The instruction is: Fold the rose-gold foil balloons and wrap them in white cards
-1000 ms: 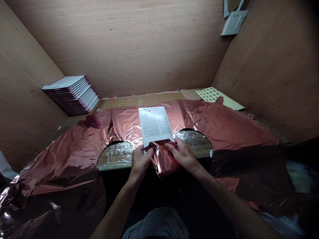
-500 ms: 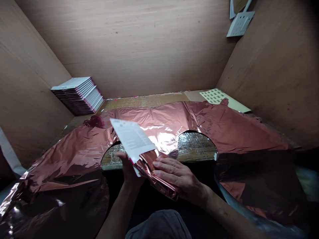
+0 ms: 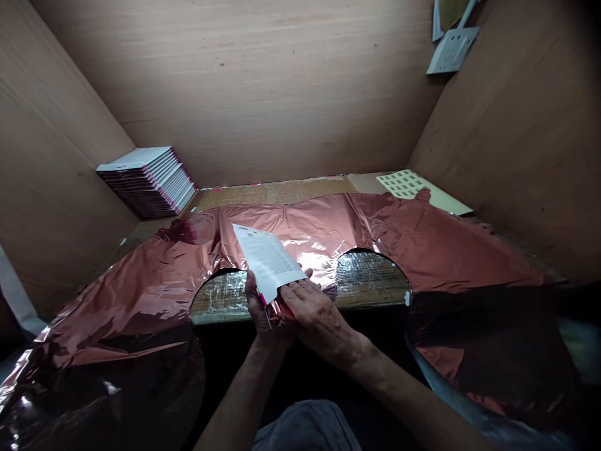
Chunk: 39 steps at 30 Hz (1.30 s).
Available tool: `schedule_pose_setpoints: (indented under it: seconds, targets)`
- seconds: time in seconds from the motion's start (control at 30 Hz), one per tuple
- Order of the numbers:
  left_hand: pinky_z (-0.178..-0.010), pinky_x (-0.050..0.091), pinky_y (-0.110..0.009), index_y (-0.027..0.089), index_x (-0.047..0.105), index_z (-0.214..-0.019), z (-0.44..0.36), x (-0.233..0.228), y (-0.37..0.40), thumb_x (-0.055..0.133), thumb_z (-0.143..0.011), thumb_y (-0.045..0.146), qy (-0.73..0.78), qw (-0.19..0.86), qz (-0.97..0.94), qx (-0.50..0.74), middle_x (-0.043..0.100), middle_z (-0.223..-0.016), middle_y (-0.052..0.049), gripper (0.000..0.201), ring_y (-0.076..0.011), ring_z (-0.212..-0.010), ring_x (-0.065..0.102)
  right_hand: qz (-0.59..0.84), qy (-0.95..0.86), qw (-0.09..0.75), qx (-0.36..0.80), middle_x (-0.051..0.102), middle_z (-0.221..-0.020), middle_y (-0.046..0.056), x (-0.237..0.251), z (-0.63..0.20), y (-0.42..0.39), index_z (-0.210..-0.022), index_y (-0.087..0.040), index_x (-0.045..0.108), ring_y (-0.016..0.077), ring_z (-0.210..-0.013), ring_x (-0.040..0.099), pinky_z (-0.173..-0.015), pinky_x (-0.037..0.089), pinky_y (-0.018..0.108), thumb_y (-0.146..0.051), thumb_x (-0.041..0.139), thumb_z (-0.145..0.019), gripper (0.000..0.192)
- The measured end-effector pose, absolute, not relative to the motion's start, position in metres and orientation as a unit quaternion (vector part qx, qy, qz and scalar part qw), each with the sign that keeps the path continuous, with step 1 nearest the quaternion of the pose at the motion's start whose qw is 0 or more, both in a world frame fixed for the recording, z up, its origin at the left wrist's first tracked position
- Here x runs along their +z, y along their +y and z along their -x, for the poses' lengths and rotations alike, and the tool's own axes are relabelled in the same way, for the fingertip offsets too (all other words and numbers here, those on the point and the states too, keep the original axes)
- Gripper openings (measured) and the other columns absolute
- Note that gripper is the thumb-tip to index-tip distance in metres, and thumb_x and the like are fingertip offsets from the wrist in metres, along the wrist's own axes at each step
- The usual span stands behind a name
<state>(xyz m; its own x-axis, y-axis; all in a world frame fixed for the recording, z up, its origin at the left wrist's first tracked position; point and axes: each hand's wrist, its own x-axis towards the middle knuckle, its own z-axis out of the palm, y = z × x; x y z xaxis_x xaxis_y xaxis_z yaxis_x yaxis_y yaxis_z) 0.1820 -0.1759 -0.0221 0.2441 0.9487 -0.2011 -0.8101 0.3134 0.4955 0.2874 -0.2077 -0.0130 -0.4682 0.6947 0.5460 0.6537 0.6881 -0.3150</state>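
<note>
My left hand (image 3: 265,322) is closed around the lower end of a white printed packet (image 3: 272,257), thumb along its left side. The packet tilts up and away from me, fine text on its face and a pink edge at the mouth. Most of a folded bundle of copper-coloured foil (image 3: 280,312) is inside it; only a short end shows at the mouth. My right hand (image 3: 322,316) presses on that end, its fingertips partly hidden at the packet's opening. Behind lies a large shiny copper foil sheet (image 3: 282,219) with rounded cutouts along its near side.
A stack of white packets (image 3: 153,181) with pink edges stands at the back left. At the back right lies a pale yellow sheet of small labels (image 3: 422,191). Wooden panels (image 3: 282,94) enclose the bench on three sides. A white power socket (image 3: 453,50) hangs at upper right.
The foil bundle has gone deeper into the packet, with my right hand moving up and left against it. The packet and my left hand have shifted slightly right.
</note>
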Motion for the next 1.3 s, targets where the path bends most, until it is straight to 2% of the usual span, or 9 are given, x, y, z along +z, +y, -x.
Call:
schedule_pose_setpoints:
  seconds: [0.2, 0.3, 0.47, 0.7, 0.83, 0.93, 1.03, 1.13, 1.3]
  targets:
    - [-0.095, 0.046, -0.06, 0.016, 0.064, -0.118, -0.183, -0.024, -0.181, 0.034, -0.074, 0.085, 0.294, 0.764, -0.243, 0.521, 0.068, -0.112, -0.017, 0.088, -0.0388, -0.116, 0.058, 0.47, -0.831, 0.285, 0.079, 0.058, -0.127, 0.025, -0.015, -0.276, -0.221, -0.129, 0.003, 0.053, 0.0318, -0.12, 0.053, -0.109, 0.039, 0.054, -0.017, 0.045, -0.087, 0.048]
    - [-0.09, 0.048, -0.059, 0.015, 0.064, -0.116, -0.196, -0.027, -0.183, 0.033, -0.074, 0.086, 0.302, 0.776, -0.256, 0.491, 0.069, -0.107, -0.017, 0.088, -0.0392, -0.11, 0.06, 0.55, -0.787, 0.271, 0.06, 0.069, -0.103, 0.026, -0.033, -0.272, -0.211, -0.109, 0.001, 0.066, 0.0322, -0.097, 0.067, -0.088, 0.055, 0.052, -0.031, 0.047, -0.095, 0.04]
    - [-0.091, 0.049, -0.056, 0.011, 0.066, -0.112, -0.193, -0.027, -0.165, 0.035, -0.073, 0.085, 0.275, 0.787, -0.262, 0.486, 0.069, -0.102, -0.018, 0.09, -0.0369, -0.104, 0.062, 0.591, -0.764, 0.26, -0.01, 0.063, -0.111, 0.034, -0.037, -0.266, -0.198, -0.129, 0.009, 0.05, 0.0364, -0.089, 0.069, -0.07, 0.06, 0.054, -0.034, 0.04, -0.1, 0.053]
    - [-0.068, 0.05, -0.037, 0.021, 0.058, -0.052, -0.121, -0.013, -0.131, 0.071, -0.066, 0.059, 0.642, 0.394, -0.534, 0.385, 0.057, -0.051, -0.006, 0.042, -0.031, -0.077, 0.066, 0.393, -0.874, 0.277, -0.072, 0.061, -0.122, 0.022, -0.046, -0.29, -0.198, -0.125, -0.001, 0.055, 0.0287, -0.109, 0.061, -0.095, 0.055, 0.044, -0.003, 0.04, -0.089, 0.039]
    - [-0.091, 0.048, -0.043, 0.019, 0.07, -0.096, -0.133, -0.015, -0.114, 0.049, -0.088, 0.051, 0.592, 0.18, -0.719, 0.317, 0.072, -0.102, -0.013, 0.039, -0.0314, -0.107, 0.063, 0.277, -0.905, 0.323, -0.018, 0.067, -0.114, 0.016, -0.049, -0.309, -0.205, -0.115, -0.007, 0.06, 0.0241, -0.108, 0.063, -0.092, 0.056, 0.039, -0.005, 0.04, -0.088, 0.034]
    - [-0.112, 0.032, -0.053, 0.012, 0.047, -0.14, -0.161, -0.038, -0.109, 0.034, -0.096, 0.041, 0.465, 0.129, -0.851, 0.208, 0.045, -0.148, -0.017, 0.054, -0.0333, -0.14, 0.037, 0.26, -0.882, 0.391, 0.025, 0.072, -0.089, 0.006, -0.017, -0.314, -0.203, -0.097, -0.017, 0.065, 0.0182, -0.086, 0.068, -0.082, 0.058, 0.032, -0.012, 0.045, -0.09, 0.022]
    - [-0.116, 0.018, -0.061, 0.013, 0.034, -0.149, -0.178, -0.064, -0.115, 0.035, -0.096, 0.034, 0.424, 0.072, -0.89, 0.153, 0.031, -0.157, -0.016, 0.057, -0.0355, -0.147, 0.018, 0.38, -0.837, 0.393, -0.034, 0.069, -0.112, 0.013, 0.015, -0.313, -0.179, -0.117, -0.013, 0.062, 0.0233, -0.108, 0.063, -0.095, 0.052, 0.039, -0.019, 0.039, -0.097, 0.03]
    - [-0.116, 0.016, -0.064, 0.018, 0.031, -0.151, -0.18, -0.074, -0.123, 0.036, -0.095, 0.03, 0.397, 0.064, -0.901, 0.161, 0.033, -0.156, -0.015, 0.057, -0.0364, -0.148, 0.017, 0.462, -0.827, 0.317, -0.048, 0.047, -0.144, 0.018, 0.003, -0.311, -0.135, -0.146, -0.009, 0.037, 0.0288, -0.141, 0.033, -0.117, 0.028, 0.052, -0.042, 0.03, -0.103, 0.054]
    - [-0.117, 0.015, -0.063, 0.015, 0.034, -0.15, -0.173, -0.064, -0.123, 0.032, -0.097, 0.032, 0.401, 0.113, -0.9, 0.131, 0.035, -0.155, -0.015, 0.056, -0.0357, -0.147, 0.018, 0.491, -0.821, 0.247, 0.153, 0.032, -0.153, 0.021, -0.063, -0.323, -0.095, -0.149, -0.008, 0.031, 0.0275, -0.145, 0.025, -0.117, 0.028, 0.052, -0.059, 0.012, -0.101, 0.073]
